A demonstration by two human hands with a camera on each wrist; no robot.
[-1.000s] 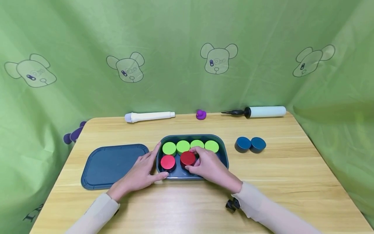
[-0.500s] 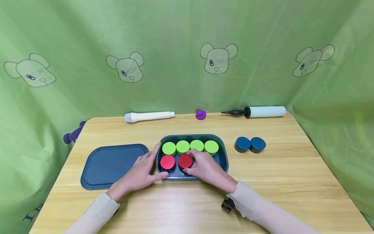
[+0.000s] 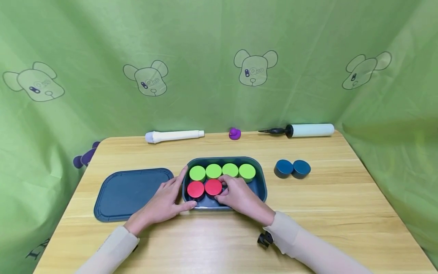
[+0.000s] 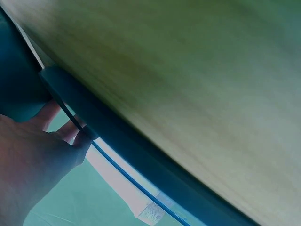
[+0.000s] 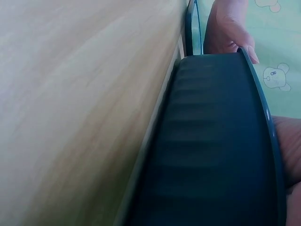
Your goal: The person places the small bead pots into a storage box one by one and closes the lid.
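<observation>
In the head view, a dark blue rectangular box (image 3: 254,187) holds a back row of several green cylinders (image 3: 213,171) and two red-topped cylinders in front. My right hand (image 3: 241,197) reaches in over the front wall and pinches the right red-topped cylinder (image 3: 213,187) between thumb and fingers, close beside the left red-topped cylinder (image 3: 195,188). My left hand (image 3: 164,201) spans the box's left end, fingers extended and thumb at the front corner. The left wrist view shows that left hand (image 4: 42,155) touching the rim; the right wrist view shows mostly the box's outer wall (image 5: 211,136).
A dark blue lid (image 3: 133,194) lies left of the box. Two blue cylinders (image 3: 283,168) stand to its right. Along the back edge are a white microphone-shaped object (image 3: 176,136), a purple duck (image 3: 234,133) and a hand pump (image 3: 309,130). A green curtain hangs behind.
My right hand has moved the right red-topped cylinder leftward and a little down, from apart to beside the other red-topped one. The left hand has stayed at the box's end.
</observation>
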